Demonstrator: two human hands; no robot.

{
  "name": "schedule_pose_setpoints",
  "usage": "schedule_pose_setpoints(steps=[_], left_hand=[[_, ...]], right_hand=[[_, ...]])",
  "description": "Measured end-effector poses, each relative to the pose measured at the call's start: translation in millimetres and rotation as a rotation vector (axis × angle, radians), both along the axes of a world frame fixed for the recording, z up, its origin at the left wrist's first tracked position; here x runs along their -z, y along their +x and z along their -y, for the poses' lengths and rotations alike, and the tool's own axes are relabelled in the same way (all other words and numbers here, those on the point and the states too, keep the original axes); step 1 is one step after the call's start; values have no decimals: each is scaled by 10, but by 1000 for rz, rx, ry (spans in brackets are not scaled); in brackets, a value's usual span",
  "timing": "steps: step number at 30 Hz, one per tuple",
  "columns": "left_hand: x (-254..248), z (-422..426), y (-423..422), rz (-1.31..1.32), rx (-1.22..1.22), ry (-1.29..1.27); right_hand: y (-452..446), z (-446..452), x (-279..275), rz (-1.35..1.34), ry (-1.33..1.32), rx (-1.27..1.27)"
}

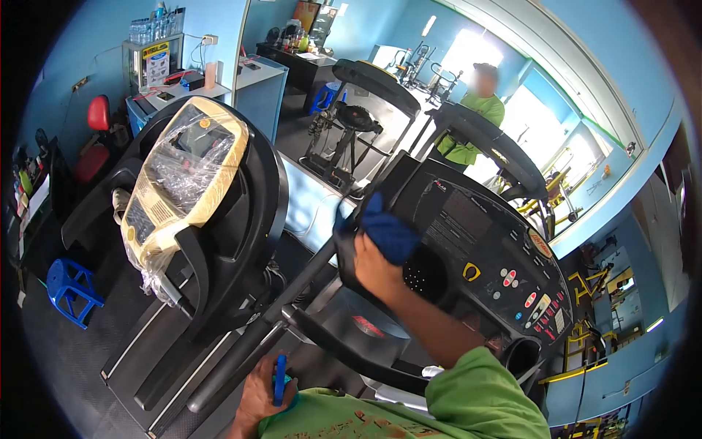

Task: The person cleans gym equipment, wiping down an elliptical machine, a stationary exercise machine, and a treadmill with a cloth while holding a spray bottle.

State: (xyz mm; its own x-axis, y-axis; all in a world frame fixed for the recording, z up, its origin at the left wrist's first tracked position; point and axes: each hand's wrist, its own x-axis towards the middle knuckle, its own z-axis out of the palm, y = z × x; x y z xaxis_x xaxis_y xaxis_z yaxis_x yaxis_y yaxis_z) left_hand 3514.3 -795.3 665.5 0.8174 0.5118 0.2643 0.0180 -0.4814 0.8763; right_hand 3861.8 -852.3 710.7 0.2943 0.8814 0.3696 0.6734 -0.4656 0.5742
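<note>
My right hand (376, 272) is closed on a dark blue cloth (393, 235), pressed against the left part of a black treadmill console (461, 227). Just beside the cloth is a round recess with a perforated bottom. The console has red, white and yellow buttons (537, 301) at its right side. Low in the view, near my body, my left hand (262, 391) is wrapped round what looks like a spray bottle with a blue head (280, 380). Its teal lower part is mostly hidden by my fingers and shirt. The treadmill's black handrail (351, 355) runs between my two hands.
To the left stands another treadmill whose cream console (183, 175) is covered in clear plastic. A blue stool (75, 293) and a red chair (99, 117) are farther left. Behind the consoles, a wall mirror (431, 44) reflects treadmills and a person in green.
</note>
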Motion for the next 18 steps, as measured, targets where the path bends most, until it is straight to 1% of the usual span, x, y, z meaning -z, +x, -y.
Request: schedule_pose_setpoints(steps=[2, 3, 5, 6, 7, 8, 9, 10, 12, 13, 14, 15, 16, 17, 18], left_hand=[[71, -4, 12, -9, 14, -5], [95, -10, 29, 17, 9, -11], [85, -32, 65, 46, 12, -14], [60, -39, 69, -36, 45, -57], [49, -40, 79, -120, 75, -102], [64, -41, 101, -118, 75, -105], [93, -38, 123, -87, 88, -54], [100, -18, 133, -59, 98, -8], [27, 5, 142, -55, 94, -22], [-3, -6, 136, -44, 98, -15], [66, 0, 121, -43, 95, -21], [186, 26, 115, -16, 75, -45], [262, 52, 114, 14, 52, -70], [258, 53, 97, 17, 46, -78], [230, 38, 77, -15, 21, -99]], right_hand=[[6, 109, 49, -114, 165, -134], [25, 67, -129, -104, 171, -131], [131, -122, -690, -702, 72, 143], [317, -208, -785, -691, 98, 242], [480, -273, -995, -683, 155, 271], [585, -322, -1205, -644, 214, 286], [726, -359, -1383, -655, 230, 301], [839, -360, -1487, -614, 276, 241], [986, -339, -1409, -411, 154, 99], [915, -291, -1275, -321, 42, -1], [776, -199, -1117, -224, -69, -104], [597, -121, -956, -174, -125, -194], [438, -56, -793, -309, -161, -190], [377, 52, -529, -436, -105, -164], [289, 147, -454, -375, -68, -235]])
